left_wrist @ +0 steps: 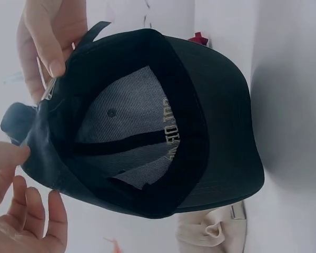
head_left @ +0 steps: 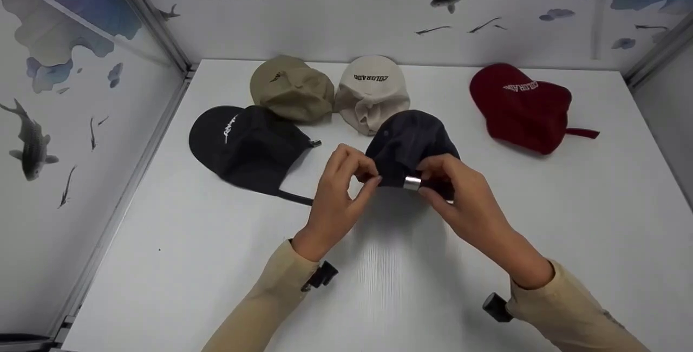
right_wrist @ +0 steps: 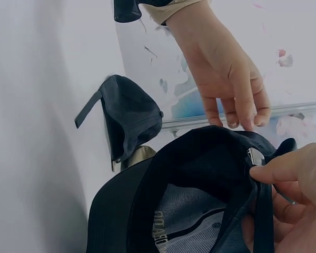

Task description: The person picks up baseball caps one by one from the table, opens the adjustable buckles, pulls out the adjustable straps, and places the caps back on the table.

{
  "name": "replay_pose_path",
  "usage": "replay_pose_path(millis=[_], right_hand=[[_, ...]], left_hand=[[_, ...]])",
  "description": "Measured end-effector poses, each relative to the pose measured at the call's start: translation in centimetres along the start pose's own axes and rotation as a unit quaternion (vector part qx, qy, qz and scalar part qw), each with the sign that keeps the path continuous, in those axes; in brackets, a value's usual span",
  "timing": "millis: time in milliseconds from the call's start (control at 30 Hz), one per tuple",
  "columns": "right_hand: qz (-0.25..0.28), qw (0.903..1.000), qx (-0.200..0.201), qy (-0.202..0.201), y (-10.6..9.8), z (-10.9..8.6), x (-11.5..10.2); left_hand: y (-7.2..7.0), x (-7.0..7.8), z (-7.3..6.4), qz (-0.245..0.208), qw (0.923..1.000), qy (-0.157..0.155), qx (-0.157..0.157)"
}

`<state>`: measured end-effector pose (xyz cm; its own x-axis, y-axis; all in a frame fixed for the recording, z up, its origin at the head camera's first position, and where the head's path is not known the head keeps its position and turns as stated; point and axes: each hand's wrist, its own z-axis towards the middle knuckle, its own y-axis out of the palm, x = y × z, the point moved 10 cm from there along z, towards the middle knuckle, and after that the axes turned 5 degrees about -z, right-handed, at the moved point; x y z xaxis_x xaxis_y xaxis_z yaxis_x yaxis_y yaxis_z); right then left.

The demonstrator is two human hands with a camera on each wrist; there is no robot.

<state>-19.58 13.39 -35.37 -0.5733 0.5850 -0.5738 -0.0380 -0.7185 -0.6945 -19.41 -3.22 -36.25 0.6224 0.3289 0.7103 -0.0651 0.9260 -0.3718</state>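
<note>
"Head view first: where do we place the navy cap [head_left: 414, 138]?"

"Mid-table, nearer us than the cream cap [head_left: 373, 84] and partly in front of it. The black cap [head_left: 243, 149] and olive cap [head_left: 295, 92] sit to the left, the red cap [head_left: 525, 108] well apart to the right, all on the white table [head_left: 206, 265]."

"And the hands?"

"We see the left hand [head_left: 344, 195] pinching the navy cap's back edge between thumb and fingers. The right hand [head_left: 471, 195] grips the same edge beside the metal clasp [head_left: 412, 182]."

"What's inside the crown?"

"The head view hides that from us. The left wrist view looks straight in: a pale mesh lining [left_wrist: 131, 108], a dark tape [left_wrist: 121, 146] running across it, and lettering [left_wrist: 172, 132] at the front, beyond which the brim [left_wrist: 231, 132] spreads. Whether the brim touches the table, we can't tell."

"Does the right wrist view add anything?"

"Yes, we get the right thumb pressed on the clasp, fingers behind, and the strap [right_wrist: 263, 221] hanging down past them. It also shows us the black cap's hollow side, its own strap sticking out."
</note>
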Motion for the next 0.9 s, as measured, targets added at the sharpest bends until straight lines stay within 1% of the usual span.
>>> replay_pose_path(millis=[167,233,300,467,700,900], right_hand=[[0.007,0.9998,0.008,-0.017,0.0,0.0,-0.3],[0.009,0.9996,0.013,-0.025,0.0,0.0,-0.4],[0.01,0.9993,0.017,-0.031,0.0,0.1,-0.6],[0.013,0.9993,0.021,-0.029,0.0,0.1,-0.6],[0.019,0.9991,0.033,-0.02,-0.1,0.2,-0.5],[0.04,0.9983,0.042,-0.003,-0.1,0.2,-0.3]], left_hand=[[1.1,1.5,-0.2,0.061,0.9969,0.029,-0.039],[1.5,1.8,-0.2,0.079,0.995,0.035,-0.05],[1.9,1.8,-0.3,0.09,0.9937,0.035,-0.056],[2.2,1.5,-0.3,0.094,0.9937,0.023,-0.057],[2.5,1.3,-0.2,0.094,0.9939,0.019,-0.055],[2.7,1.1,-0.1,0.1,0.9935,0.01,-0.053]])
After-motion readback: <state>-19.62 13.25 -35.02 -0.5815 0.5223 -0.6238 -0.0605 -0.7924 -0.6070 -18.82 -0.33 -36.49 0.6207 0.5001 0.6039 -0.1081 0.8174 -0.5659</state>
